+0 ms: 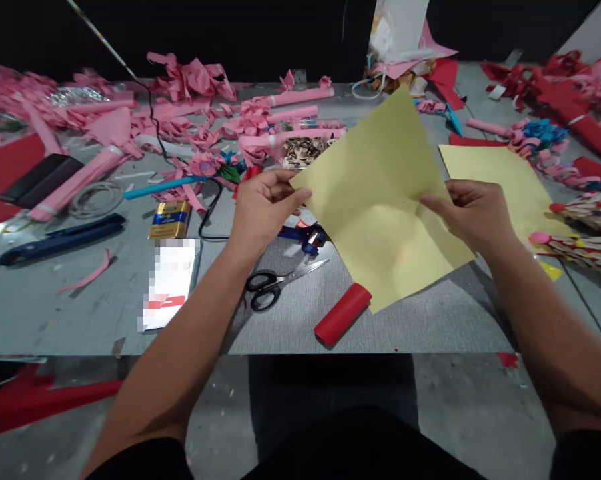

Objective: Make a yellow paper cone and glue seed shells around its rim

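Note:
A sheet of yellow paper (385, 193) is held up over the table, tilted so one corner points away from me. My left hand (268, 203) pinches its left corner between thumb and fingers. On the opposite side, my right hand (473, 210) grips the sheet with the thumb on top and the fingers hidden behind. Just below the sheet's lower corner lies a red paper roll (343, 315). Black-handled scissors (275, 283) rest on the table under my left hand. A dark blue tool (308, 240), partly covered by the sheet, sits behind them.
More yellow paper (500, 173) lies to the right, near decorated cone shapes (590, 247). On the left are a phone (173, 283), a gold box (169, 220), a blue stapler (63, 239) and a cable coil (96, 199). Pink paper pieces (195, 77) crowd the back.

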### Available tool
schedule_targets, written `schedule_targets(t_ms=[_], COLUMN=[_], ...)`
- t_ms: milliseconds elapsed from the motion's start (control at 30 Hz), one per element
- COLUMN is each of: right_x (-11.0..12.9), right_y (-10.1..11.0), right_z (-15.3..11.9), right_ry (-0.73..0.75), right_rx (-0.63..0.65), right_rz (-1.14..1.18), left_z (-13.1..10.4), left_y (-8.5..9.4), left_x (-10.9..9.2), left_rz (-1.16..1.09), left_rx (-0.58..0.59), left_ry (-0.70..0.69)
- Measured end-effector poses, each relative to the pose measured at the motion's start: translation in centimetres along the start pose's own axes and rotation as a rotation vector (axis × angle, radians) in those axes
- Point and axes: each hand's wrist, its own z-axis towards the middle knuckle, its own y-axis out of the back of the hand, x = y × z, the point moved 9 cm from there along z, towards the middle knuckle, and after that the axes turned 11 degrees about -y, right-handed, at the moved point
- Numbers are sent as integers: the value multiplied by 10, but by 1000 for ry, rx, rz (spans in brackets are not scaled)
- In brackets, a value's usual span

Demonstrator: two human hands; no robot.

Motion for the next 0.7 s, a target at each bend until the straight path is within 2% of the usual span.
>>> schedule_targets(t_ms=[67,100,167,233,267,300,333,367,433,467,500,567,633,700], right_x=[2,8,33,66,80,94,102,104,102,100,98,95,88,76], right_y=[8,13,19,8,-10,-35,-67,-91,-127,-137,-144,-145,-130,-99], right_z=[1,-2,-22,-62,-81,-105,-131,-150,-173,-178,-185,-193,-199,-196], right_ry=[53,124,375,688,811,984,1119,1173,1191,1178,1190,1203,1163,1023], right_rx=[-105,-175,-333,-433,-330,-129,132,274,413,427,457,491,539,589], right_rz=[-32,-48,-98,-186,-204,-193,-266,-358,-550,-609,-647,-665,-625,-561], left_z=[0,0,0,0,1,1,2,2,3,3,3,2,1,1], left_y=[4,8,16,22,25,28,30,33,35,36,37,37,38,38], left_x=[-4,-6,-9,-10,-10,-10,-9,-8,-7,-6,-7,-9,-12,-16], left_rz=[0,-8,-40,-83,-111,-141,-170,-196,-230,-241,-251,-264,-271,-276], left_rx=[-73,-122,-223,-302,-332,-363,-390,-416,-452,-465,-478,-503,-522,-532], left_ry=[-49,-68,-92,-102,-103,-100,-90,-76,-32,-10,9,31,35,30])
